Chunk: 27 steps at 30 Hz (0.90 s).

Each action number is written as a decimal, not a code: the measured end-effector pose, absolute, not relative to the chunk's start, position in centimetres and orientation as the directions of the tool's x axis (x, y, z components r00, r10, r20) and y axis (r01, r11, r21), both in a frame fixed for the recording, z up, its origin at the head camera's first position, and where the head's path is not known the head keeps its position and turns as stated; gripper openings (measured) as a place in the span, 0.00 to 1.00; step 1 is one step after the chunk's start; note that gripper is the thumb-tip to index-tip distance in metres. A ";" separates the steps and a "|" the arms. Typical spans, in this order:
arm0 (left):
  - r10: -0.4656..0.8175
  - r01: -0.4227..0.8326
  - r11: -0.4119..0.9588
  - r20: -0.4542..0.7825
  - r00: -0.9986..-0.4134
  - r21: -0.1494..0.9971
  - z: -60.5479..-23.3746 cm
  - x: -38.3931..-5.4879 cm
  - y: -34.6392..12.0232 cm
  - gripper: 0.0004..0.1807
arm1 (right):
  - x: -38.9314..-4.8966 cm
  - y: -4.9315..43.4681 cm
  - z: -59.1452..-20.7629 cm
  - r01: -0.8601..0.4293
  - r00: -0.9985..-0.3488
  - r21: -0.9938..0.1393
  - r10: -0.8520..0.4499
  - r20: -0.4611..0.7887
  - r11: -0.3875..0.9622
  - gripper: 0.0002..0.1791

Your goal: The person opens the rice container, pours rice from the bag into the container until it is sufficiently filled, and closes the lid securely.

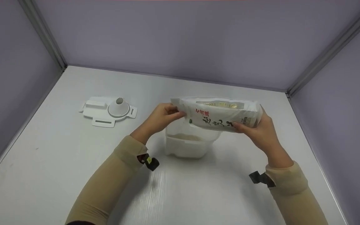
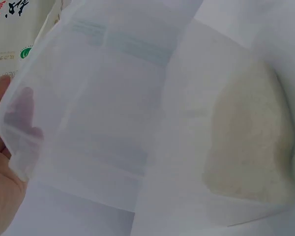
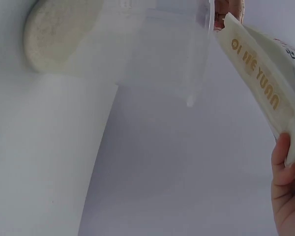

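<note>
A white printed rice bag [image 1: 214, 114] lies nearly level above a translucent plastic container [image 1: 187, 148] on the table. My left hand [image 1: 159, 119] pinches the bag's left end, with fingertips seen through the container's rim [image 2: 12, 123] in the left wrist view. Around the bag's right end my right hand [image 1: 264, 129] holds on, thumb on its front face. In the right wrist view the bag's tilted end [image 3: 255, 69] comes close to the container's mouth. Pale grain [image 2: 250, 142] fills the container's bottom.
A white plastic lid [image 1: 100, 109] with a cone-shaped spout [image 1: 119, 107] lies on the table to the left. Grey-violet panels [image 1: 173, 37] enclose the white table [image 1: 58, 156] at the back and on both sides.
</note>
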State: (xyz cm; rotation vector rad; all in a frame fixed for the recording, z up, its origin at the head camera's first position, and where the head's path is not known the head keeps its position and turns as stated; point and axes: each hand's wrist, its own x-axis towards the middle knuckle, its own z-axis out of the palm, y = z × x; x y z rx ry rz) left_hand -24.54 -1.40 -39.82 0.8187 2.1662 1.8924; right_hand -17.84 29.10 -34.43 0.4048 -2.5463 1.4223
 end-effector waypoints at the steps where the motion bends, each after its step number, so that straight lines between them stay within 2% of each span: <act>1: 0.489 0.294 0.050 0.233 -0.841 0.955 -39.7 -24.6 -1.5 0.18 | -17.9 29.1 -34.4 -0.339 -0.940 -0.800 -0.145 0.308 0.494 0.28; 12: 0.456 0.273 0.165 0.172 -0.873 0.948 -39.2 -24.6 -1.8 0.16 | -18.2 28.8 -34.3 -0.368 -0.930 -0.806 -0.168 0.328 0.463 0.27; 27: 0.469 0.331 0.238 0.190 -0.862 0.913 -39.1 -23.5 -2.8 0.13 | -17.8 28.6 -34.4 -0.361 -0.932 -0.809 -0.207 0.297 0.464 0.27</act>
